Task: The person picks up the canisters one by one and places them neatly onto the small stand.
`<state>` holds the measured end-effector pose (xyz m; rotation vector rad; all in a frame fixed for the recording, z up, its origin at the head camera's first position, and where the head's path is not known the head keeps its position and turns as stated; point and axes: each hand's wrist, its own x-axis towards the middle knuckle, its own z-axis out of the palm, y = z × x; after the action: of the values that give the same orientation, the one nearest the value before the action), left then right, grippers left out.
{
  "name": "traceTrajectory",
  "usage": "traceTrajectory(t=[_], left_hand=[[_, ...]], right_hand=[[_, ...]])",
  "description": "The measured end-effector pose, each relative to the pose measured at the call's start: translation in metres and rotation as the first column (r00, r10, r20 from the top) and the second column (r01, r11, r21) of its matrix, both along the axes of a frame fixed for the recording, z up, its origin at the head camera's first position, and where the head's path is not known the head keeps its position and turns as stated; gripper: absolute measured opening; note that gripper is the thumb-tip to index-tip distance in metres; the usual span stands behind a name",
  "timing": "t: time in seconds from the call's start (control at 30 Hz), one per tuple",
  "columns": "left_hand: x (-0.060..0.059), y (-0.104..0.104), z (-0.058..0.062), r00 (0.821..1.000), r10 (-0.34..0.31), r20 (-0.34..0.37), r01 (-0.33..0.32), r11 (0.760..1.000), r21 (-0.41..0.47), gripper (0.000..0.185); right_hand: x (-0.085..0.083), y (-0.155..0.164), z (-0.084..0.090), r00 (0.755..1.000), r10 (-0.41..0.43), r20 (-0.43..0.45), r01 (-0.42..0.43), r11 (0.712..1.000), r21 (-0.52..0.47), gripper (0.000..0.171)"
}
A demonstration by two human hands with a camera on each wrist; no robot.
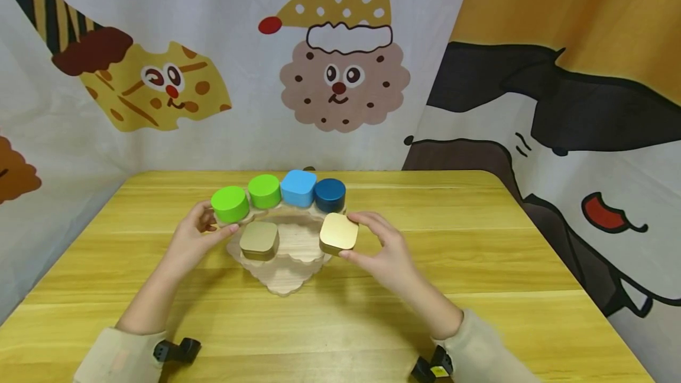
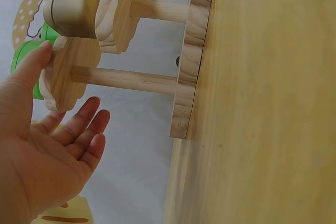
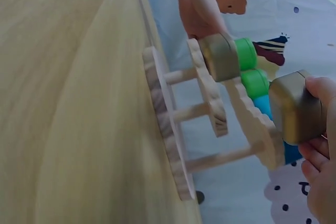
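A wooden tiered stand (image 1: 284, 285) with scalloped shelves on round posts stands on the table. My left hand (image 1: 194, 235) grips the left end of its upper shelf, thumb at the front edge beside a round green tin (image 1: 230, 204). In my right hand (image 1: 391, 253), thumb and fingers pinch a square gold tin (image 1: 339, 232) by its sides, held up over the stand's right side. Another gold tin (image 1: 259, 240) sits on the left of the lower shelf (image 3: 212, 98). A second green tin (image 1: 264, 191), a light blue square tin (image 1: 298, 187) and a dark blue round tin (image 1: 330, 195) line the upper shelf.
The stand is near the back of a yellow wood-grain table (image 1: 479, 265). Behind the table hangs a curtain (image 1: 239, 10) with cartoon prints. Black wrist devices (image 1: 177, 350) sit at both cuffs.
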<state>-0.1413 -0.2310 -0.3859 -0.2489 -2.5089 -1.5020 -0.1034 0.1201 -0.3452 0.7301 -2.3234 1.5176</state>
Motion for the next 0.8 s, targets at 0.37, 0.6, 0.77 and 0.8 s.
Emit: traceTrajectory(t=[0.37, 0.6, 0.77, 0.8], left_hand=[[0.0, 0.0, 0.002, 1.0, -0.01, 0.004, 0.01, 1.0, -0.001, 0.056], [0.0, 0.0, 0.001, 1.0, -0.011, 0.0, 0.011, 1.0, -0.004, 0.056], [0.0, 0.0, 0.001, 1.0, -0.011, 0.0, 0.011, 1.0, -0.004, 0.057], [0.0, 0.0, 0.001, 1.0, -0.01, 0.0, 0.01, 1.0, -0.004, 0.057]], right_hand=[[-0.011, -0.018, -0.033, 1.0, -0.008, 0.017, 0.008, 1.0, 0.024, 0.064], [-0.017, -0.031, -0.045, 0.999, 0.009, -0.044, -0.008, 0.999, 0.032, 0.061], [-0.018, -0.039, -0.05, 0.998, 0.009, -0.069, -0.007, 1.0, 0.03, 0.062], [-0.018, -0.04, -0.051, 0.997, 0.009, -0.073, -0.007, 1.0, 0.029, 0.062]])
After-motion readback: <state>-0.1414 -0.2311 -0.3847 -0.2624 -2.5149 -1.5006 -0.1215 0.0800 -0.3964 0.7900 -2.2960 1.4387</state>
